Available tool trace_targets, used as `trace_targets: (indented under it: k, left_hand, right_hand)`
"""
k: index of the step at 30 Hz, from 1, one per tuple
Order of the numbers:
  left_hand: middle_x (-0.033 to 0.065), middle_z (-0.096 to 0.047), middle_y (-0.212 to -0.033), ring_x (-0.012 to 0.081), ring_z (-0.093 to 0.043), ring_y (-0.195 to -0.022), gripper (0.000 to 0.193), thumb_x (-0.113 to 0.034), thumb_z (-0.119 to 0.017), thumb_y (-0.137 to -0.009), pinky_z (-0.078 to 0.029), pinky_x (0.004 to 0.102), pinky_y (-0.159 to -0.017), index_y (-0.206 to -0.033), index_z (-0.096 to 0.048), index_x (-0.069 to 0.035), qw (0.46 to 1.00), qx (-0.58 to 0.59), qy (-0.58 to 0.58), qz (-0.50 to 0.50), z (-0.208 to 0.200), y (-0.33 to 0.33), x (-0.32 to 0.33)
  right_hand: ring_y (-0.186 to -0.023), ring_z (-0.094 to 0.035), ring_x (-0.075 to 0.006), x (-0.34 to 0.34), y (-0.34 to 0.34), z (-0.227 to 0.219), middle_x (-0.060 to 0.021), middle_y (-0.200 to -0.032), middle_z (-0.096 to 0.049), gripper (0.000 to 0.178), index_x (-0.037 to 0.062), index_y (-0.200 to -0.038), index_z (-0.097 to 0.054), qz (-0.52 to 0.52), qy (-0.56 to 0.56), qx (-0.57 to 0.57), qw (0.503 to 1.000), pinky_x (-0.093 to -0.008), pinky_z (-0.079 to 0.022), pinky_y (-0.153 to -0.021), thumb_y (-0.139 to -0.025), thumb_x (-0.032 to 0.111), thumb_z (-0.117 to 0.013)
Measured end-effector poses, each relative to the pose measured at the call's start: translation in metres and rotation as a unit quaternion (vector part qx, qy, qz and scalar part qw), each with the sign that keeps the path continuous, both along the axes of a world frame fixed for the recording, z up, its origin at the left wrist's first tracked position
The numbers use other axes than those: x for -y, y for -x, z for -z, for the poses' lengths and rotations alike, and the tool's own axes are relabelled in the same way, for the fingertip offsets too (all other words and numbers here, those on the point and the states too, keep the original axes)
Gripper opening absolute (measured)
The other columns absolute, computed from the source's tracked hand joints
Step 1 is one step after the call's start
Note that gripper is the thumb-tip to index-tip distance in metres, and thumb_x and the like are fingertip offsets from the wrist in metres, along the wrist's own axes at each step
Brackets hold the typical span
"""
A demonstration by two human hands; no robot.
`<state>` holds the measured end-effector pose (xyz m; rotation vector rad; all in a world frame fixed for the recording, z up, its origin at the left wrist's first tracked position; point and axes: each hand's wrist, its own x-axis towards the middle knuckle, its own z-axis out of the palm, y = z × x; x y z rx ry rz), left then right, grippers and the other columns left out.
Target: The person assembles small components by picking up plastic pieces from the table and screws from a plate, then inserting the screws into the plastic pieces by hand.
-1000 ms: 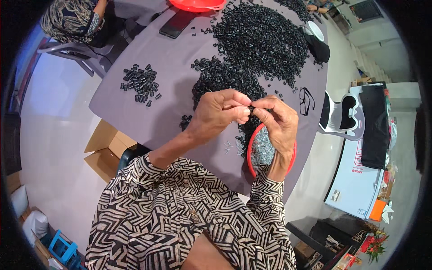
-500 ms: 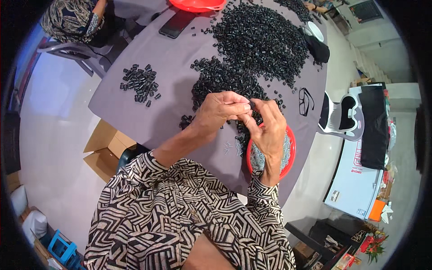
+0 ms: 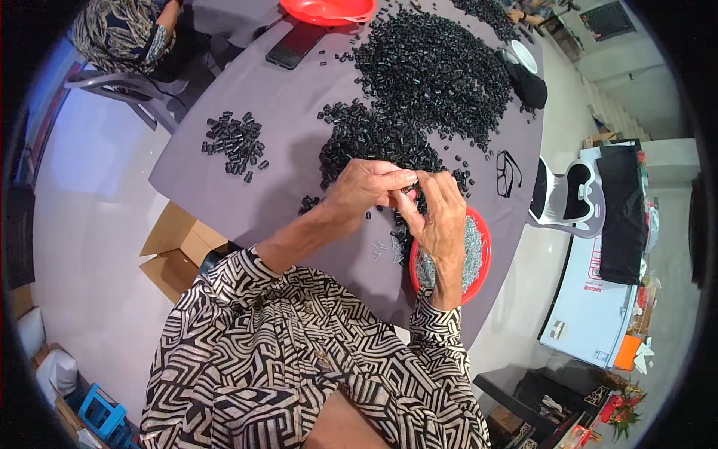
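Note:
My left hand [image 3: 360,193] and my right hand [image 3: 443,213] meet fingertip to fingertip over the table. Both are closed in a pinch around a small black plastic piece [image 3: 407,189], mostly hidden by the fingers. Just beyond them lies a heap of small black cylindrical pieces [image 3: 378,141], joined to a far larger pile [image 3: 434,67] behind it. Under my right wrist stands a red bowl [image 3: 488,258] full of thin silvery metal pins [image 3: 471,258]. Several loose pins [image 3: 380,247] lie on the cloth left of the bowl.
The grey-covered table [image 3: 277,97] also bears a separate cluster of black pieces [image 3: 235,142], a phone [image 3: 297,46], a red basin [image 3: 329,9], eyeglasses [image 3: 508,173] and a white bowl [image 3: 523,56]. An open cardboard box [image 3: 179,243] is at left; a person [image 3: 123,34] sits far left.
My fingers have shifted slightly around the small black piece, and both hands have dropped a little. The black piece now sits lower between the fingertips.

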<state>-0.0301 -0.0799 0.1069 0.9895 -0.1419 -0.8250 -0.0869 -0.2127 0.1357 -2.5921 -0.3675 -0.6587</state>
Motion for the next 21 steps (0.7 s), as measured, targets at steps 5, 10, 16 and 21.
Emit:
trace_targets:
  k: [5,10,16,21]
  left_hand:
    - [0.0063,-0.061,-0.08,0.0114,-0.058,-0.073,0.021,-0.017,-0.054,-0.086,-0.049,0.0256,-0.071,-0.087,-0.061,0.003,1.0,-0.009,0.009,-0.026,0.003,0.004,0.002]
    - [0.0057,-0.06,-0.08,0.0099,-0.057,-0.073,0.023,-0.019,-0.055,-0.085,-0.048,0.0246,-0.069,-0.086,-0.062,0.003,0.999,0.041,-0.012,0.034,0.008,-0.003,0.001]
    - [0.0052,-0.06,-0.078,0.0088,-0.056,-0.071,0.023,-0.019,-0.056,-0.084,-0.046,0.0229,-0.064,-0.086,-0.062,0.003,0.999,0.037,-0.031,0.008,0.011,0.0,0.001]
    - [0.004,-0.061,-0.075,0.0078,-0.054,-0.066,0.021,-0.019,-0.057,-0.082,-0.042,0.021,-0.058,-0.082,-0.063,0.001,0.999,0.022,-0.023,-0.001,0.01,0.006,-0.002]
  right_hand:
    - [-0.064,-0.046,-0.0242,0.002,0.001,0.001,-0.0079,-0.069,-0.047,0.026,-0.0005,-0.086,-0.054,-0.003,0.006,0.003,1.0,-0.0345,-0.039,-0.06,-0.067,0.011,-0.067]
    - [-0.064,-0.046,-0.0244,0.004,0.002,0.005,-0.0081,-0.068,-0.047,0.024,-0.0005,-0.085,-0.054,-0.002,0.002,-0.011,1.0,-0.0346,-0.039,-0.06,-0.068,0.01,-0.067]
    - [-0.062,-0.047,-0.0243,0.005,-0.002,0.012,-0.008,-0.067,-0.047,0.023,0.0,-0.082,-0.055,-0.013,0.013,0.006,1.0,-0.0346,-0.039,-0.058,-0.066,0.01,-0.067]
    - [-0.06,-0.049,-0.024,0.002,-0.002,0.013,-0.0088,-0.066,-0.052,0.017,-0.0001,-0.076,-0.057,-0.016,-0.006,0.026,1.0,-0.0333,-0.041,-0.055,-0.064,0.007,-0.066]
